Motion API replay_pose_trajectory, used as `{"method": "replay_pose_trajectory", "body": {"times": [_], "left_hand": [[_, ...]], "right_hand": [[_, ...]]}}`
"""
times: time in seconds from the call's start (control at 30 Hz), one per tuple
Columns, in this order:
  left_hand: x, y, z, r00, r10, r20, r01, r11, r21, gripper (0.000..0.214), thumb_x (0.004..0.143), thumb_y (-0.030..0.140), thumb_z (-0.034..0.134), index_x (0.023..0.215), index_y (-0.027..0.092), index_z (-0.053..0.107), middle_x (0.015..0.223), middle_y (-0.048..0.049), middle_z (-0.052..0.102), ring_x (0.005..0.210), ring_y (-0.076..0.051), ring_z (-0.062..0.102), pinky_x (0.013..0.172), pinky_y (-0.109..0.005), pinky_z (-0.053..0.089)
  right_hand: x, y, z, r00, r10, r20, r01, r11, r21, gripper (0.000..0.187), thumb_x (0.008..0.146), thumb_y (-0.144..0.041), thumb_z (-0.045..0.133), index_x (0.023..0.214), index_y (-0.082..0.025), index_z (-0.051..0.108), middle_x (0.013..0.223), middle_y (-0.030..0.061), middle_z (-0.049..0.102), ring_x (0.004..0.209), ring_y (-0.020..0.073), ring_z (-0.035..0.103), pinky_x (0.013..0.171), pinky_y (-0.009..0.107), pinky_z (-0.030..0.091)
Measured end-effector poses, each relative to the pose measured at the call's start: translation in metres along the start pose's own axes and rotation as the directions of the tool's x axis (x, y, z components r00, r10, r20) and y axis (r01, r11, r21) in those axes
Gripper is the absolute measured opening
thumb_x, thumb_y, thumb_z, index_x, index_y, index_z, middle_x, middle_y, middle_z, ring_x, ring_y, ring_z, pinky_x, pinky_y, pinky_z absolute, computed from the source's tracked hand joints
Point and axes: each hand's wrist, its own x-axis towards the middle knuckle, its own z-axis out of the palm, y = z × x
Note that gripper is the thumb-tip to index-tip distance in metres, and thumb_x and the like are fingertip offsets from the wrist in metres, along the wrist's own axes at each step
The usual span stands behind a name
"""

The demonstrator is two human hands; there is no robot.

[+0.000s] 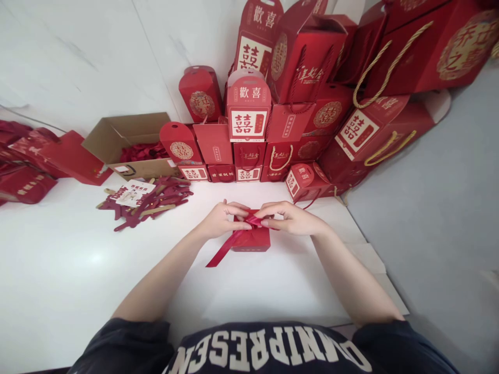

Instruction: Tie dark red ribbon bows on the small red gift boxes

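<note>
A small red gift box (pixel 251 240) sits on the white table (pixel 78 259) straight in front of me. A red ribbon (pixel 224 250) crosses its top, and one tail trails down to the left onto the table. My left hand (pixel 223 218) is at the box's left top edge, fingers pinched on the ribbon. My right hand (pixel 290 217) rests over the right top edge, fingers also pinched on the ribbon where it crosses the lid. The two hands nearly touch above the box.
Red gift boxes and bags (pixel 312 104) are stacked against the wall behind. An open cardboard carton (pixel 128 140) with red ribbon inside stands at the back left. Loose red tags and a card (pixel 148 200) lie before it. More red bags (pixel 35 161) lie far left. The table edge (pixel 374 259) runs on the right.
</note>
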Motion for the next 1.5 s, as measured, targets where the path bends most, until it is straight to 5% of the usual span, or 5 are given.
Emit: {"method": "replay_pose_trajectory", "body": {"times": [0.23, 0.67, 1.03, 1.23, 1.5], "left_hand": [[-0.004, 0.009, -0.003, 0.998, 0.028, 0.054, -0.036, 0.988, 0.147, 0.022, 0.076, 0.042, 0.072, 0.091, 0.028, 0.077, 0.112, -0.0053, 0.07, 0.115, -0.026, 0.058, 0.116, -0.055, -0.01], [-0.005, 0.01, -0.001, 0.997, 0.07, 0.017, -0.071, 0.987, 0.146, 0.023, 0.08, 0.041, 0.066, 0.083, 0.019, 0.061, 0.087, -0.0041, 0.073, 0.096, -0.022, 0.066, 0.116, -0.059, 0.001], [-0.006, 0.01, -0.007, 0.995, 0.049, 0.081, -0.059, 0.99, 0.131, 0.025, 0.084, 0.038, 0.062, 0.076, 0.017, 0.048, 0.091, -0.0032, 0.07, 0.095, -0.019, 0.063, 0.115, -0.055, 0.009], [-0.006, 0.012, -0.007, 0.994, 0.024, 0.107, -0.022, 1.0, -0.013, 0.025, 0.085, 0.037, 0.059, 0.078, 0.017, 0.047, 0.084, -0.0023, 0.062, 0.083, -0.016, 0.06, 0.092, -0.038, 0.043], [-0.006, 0.016, 0.003, 1.0, -0.002, 0.029, 0.003, 0.999, -0.046, 0.029, 0.086, 0.041, 0.056, 0.074, 0.017, 0.046, 0.077, -0.0007, 0.058, 0.076, -0.014, 0.057, 0.08, -0.031, 0.046]], "right_hand": [[0.006, -0.013, 0.023, 0.988, -0.094, -0.119, 0.05, 0.942, -0.333, 0.02, 0.091, -0.016, 0.052, 0.101, -0.024, 0.068, 0.093, 0.0018, 0.07, 0.082, 0.0148, 0.062, 0.081, 0.029, 0.045], [0.003, 0.013, 0.046, 0.844, -0.038, -0.534, -0.114, 0.962, -0.249, 0.015, 0.09, -0.035, 0.058, 0.089, -0.023, 0.068, 0.101, 0.0069, 0.06, 0.103, 0.0222, 0.054, 0.096, 0.04, 0.04], [0.0, 0.018, 0.048, 0.874, -0.11, -0.474, 0.039, 0.987, -0.157, 0.011, 0.088, -0.031, 0.063, 0.094, -0.022, 0.062, 0.099, 0.0057, 0.068, 0.096, 0.0195, 0.06, 0.094, 0.038, 0.043], [0.002, 0.032, 0.053, 0.839, -0.19, -0.51, 0.109, 0.977, -0.184, 0.004, 0.088, -0.024, 0.061, 0.085, -0.023, 0.065, 0.091, 0.0026, 0.072, 0.094, 0.0184, 0.065, 0.109, 0.047, 0.031], [-0.004, 0.024, 0.038, 0.92, -0.283, -0.27, 0.157, 0.9, -0.406, 0.016, 0.089, -0.016, 0.05, 0.091, -0.026, 0.063, 0.096, 0.0015, 0.071, 0.096, 0.0167, 0.065, 0.115, 0.048, 0.022]]}}
